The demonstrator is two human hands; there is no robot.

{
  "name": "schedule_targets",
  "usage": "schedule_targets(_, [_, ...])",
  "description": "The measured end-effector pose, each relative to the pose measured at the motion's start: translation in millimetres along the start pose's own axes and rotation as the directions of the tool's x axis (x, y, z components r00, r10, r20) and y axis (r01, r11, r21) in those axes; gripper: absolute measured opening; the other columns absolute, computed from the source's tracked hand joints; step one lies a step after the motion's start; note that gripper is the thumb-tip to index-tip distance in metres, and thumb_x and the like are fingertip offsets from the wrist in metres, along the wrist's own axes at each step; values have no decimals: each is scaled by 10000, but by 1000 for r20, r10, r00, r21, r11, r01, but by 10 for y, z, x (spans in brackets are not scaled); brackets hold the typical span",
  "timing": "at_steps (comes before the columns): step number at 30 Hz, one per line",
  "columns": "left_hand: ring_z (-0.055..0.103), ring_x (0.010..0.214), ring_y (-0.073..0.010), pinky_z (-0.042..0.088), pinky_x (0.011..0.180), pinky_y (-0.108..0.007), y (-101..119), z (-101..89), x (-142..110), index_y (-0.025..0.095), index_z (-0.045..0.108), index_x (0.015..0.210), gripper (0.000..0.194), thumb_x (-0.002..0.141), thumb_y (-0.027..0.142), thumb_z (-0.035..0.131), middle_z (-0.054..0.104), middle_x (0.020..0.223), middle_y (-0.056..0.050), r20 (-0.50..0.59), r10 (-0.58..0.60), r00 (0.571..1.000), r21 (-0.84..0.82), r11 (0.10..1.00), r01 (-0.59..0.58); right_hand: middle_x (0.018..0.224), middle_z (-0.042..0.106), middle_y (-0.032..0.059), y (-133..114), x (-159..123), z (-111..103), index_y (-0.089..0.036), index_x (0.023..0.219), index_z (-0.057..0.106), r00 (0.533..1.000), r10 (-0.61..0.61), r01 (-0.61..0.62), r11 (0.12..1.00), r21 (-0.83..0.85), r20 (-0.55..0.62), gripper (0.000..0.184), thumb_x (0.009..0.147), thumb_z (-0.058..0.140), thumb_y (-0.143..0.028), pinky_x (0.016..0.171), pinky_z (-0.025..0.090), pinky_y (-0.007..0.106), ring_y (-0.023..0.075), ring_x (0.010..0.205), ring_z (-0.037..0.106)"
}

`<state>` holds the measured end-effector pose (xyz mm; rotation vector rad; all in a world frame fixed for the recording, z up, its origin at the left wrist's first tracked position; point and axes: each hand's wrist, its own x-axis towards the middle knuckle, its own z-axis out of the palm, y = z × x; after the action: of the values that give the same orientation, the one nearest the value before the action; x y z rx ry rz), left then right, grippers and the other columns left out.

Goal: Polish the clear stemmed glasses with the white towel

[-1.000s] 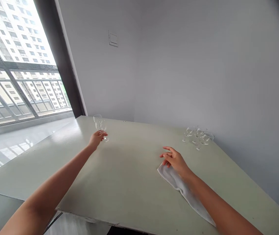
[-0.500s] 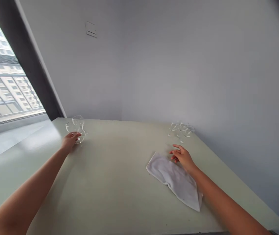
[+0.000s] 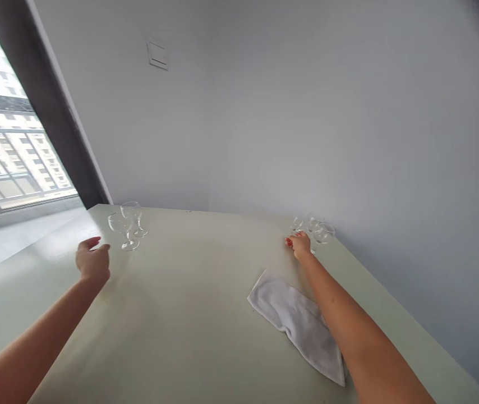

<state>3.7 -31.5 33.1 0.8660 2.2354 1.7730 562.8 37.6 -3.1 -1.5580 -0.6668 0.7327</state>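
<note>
My left hand (image 3: 93,261) is off the glassware: thumb and fingers parted in a loose curve, gap between them, over the left side of the pale green worktop (image 3: 180,292). Just beyond and to its right stand two clear stemmed glasses, upright on round feet: the front stemmed glass (image 3: 119,224) nearer the hand, the rear stemmed glass (image 3: 133,212) close behind, bowls overlapping from my viewpoint. My right hand (image 3: 299,244) is out at the clear glassware group (image 3: 321,233) near the far right corner, fingers curled, back of the hand toward me. I can't tell if it's gripping a piece or only touching. One glass foot shows just right of that wrist; other pieces sit beyond and to the right of the hand. Containers: both left bowls are see-through, background visible through them; the right ones are too small and overlapped for me to read contents. Count: two hands, two glasses left, at least three pieces right, exact number unclear from overlap. One light grey, soft fabric cloth (image 3: 290,314) lies on the worktop on the near side of the right hand, partly hidden by the right forearm. One white square wall switch (image 3: 157,55) on the grey wall (image 3: 307,112).
</note>
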Motion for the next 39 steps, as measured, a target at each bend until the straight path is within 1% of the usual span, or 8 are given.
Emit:
schedule_targets(5, [482,631,-98,396,587,-237,164,61,-504,176,589,968,389,582,227,594,575,876,-15,225,-21,974,-134,990,52,759,566,-7,-102,-301,245,-145,878,514,990,-75,74,997,11,119,260,623,552,-106,328,343,125,12,393,429])
schedule_targets(8, [509,679,-116,403,614,-240,310,161,-932,189,616,951,378,584,282,598,598,892,-21,509,76,858,-234,971,53,733,586,0,-217,-833,501,-143,873,540,941,-153,142,988,55,302,255,619,569,-145,351,380,147,41,430,469])
schedule_targets(12, [483,615,-121,381,605,-256,600,231,-1607,205,645,1010,417,649,410,601,562,678,4,788,117,605,-165,986,24,740,625,-1,-397,-1783,767,-174,1074,507,755,-241,212,970,122,610,450,633,586,-220,347,416,194,90,452,521])
schedule_targets(15, [479,606,-121,378,596,-250,773,205,-2007,200,633,1035,428,675,429,601,532,619,14,843,214,494,-254,967,13,732,633,-12,-483,-2359,834,-209,1215,417,566,-254,252,959,129,784,556,671,535,-205,336,404,193,103,458,534])
schedule_targets(17, [478,576,-120,380,574,-249,810,164,-2139,185,625,1027,400,711,425,566,512,573,20,859,228,459,-296,952,81,741,642,-3,-505,-2588,830,-220,1250,405,517,-225,270,958,92,826,556,701,494,-201,356,419,198,112,490,557])
schedule_targets(23, [534,663,-130,391,607,-246,499,49,-1680,193,638,907,379,659,478,608,630,750,-19,751,113,651,-252,960,124,1179,550,111,-557,-2650,596,-228,1277,410,487,-124,272,962,-15,865,599,688,521,-205,520,515,263,141,687,633])
schedule_targets(29, [524,652,-139,378,590,-252,27,-83,-634,170,618,875,457,543,479,677,634,732,-29,520,24,854,-184,979,85,1034,620,115,-510,-2149,-16,-170,1087,516,720,-47,190,973,-132,692,412,683,554,-240,454,472,244,153,630,630])
schedule_targets(39, [523,663,-125,400,591,-248,-254,-117,-102,147,619,891,457,529,419,687,628,789,-35,389,-50,920,-157,980,120,763,658,78,75,-1139,-1002,-166,778,583,976,100,-83,992,-92,195,185,597,610,-144,384,448,234,137,487,586])
